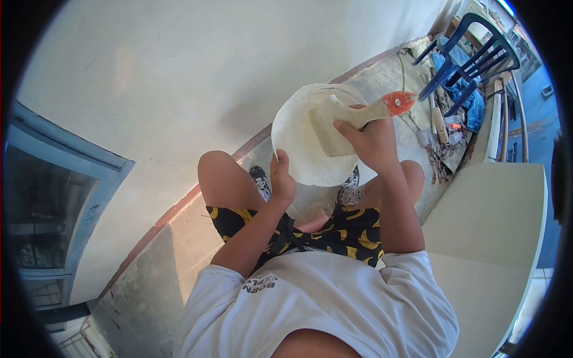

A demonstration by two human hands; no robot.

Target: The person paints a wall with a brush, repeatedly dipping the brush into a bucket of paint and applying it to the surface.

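My right hand (pixel 376 144) is wrapped round a wide paintbrush (pixel 373 112), its pale handle ending in a worn red tip with a hole. The brush's broad head, coated off-white, lies over the mouth of a round white tub (pixel 287 122). On the tub's near left side, my left hand (pixel 283 179) grips the rim with the thumb up. The tub is between my bent knees, and its inside looks smeared with off-white paint.
A pale wall (pixel 179 77) with a reddish base strip rises ahead. At left is a blue-framed window (pixel 71 161). A dark blue plastic chair (pixel 471 59) stands at upper right beside debris (pixel 441 128). A white panel (pixel 489 227) is at my right.
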